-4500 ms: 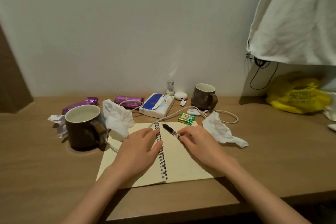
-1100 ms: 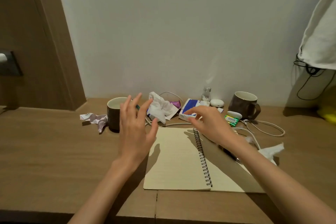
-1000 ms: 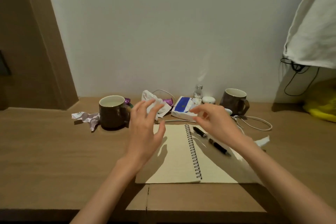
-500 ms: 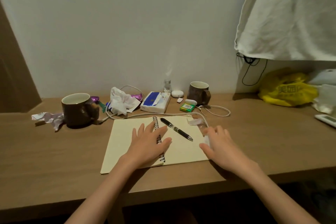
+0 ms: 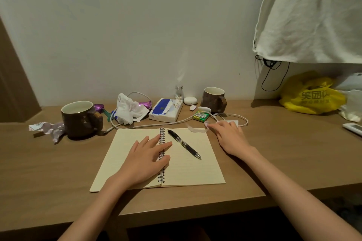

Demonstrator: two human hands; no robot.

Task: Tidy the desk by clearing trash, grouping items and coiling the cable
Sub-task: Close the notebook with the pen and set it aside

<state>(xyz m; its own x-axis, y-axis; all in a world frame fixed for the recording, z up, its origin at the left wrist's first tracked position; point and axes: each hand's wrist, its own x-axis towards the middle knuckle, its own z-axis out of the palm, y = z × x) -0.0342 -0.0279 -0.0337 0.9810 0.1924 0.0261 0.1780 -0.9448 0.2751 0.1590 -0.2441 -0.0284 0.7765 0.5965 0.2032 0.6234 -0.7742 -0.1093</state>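
Note:
An open spiral notebook (image 5: 188,164) lies at the desk's front, with a black pen (image 5: 184,144) on its right page. My left hand (image 5: 147,159) rests flat across the spiral binding. My right hand (image 5: 229,136) lies with fingers stretched over a crumpled white tissue (image 5: 195,129) by the notebook's top right corner. A white cable (image 5: 156,125) snakes behind the notebook and loops right. Another crumpled tissue (image 5: 131,109), purple wrappers (image 5: 146,103) and a torn wrapper (image 5: 49,129) lie at the back left.
A brown mug (image 5: 78,119) stands at left and a second mug (image 5: 213,97) at the back. A tissue pack (image 5: 166,109), green battery pack (image 5: 200,116), small bottle (image 5: 178,92) and white case (image 5: 190,100) sit between. Right: yellow bag (image 5: 311,96), hanging cloth (image 5: 313,15).
My right hand has slid forward from the desk's front onto the tissue by the notebook's corner. My left hand stays on the binding. The camera has shifted slightly.

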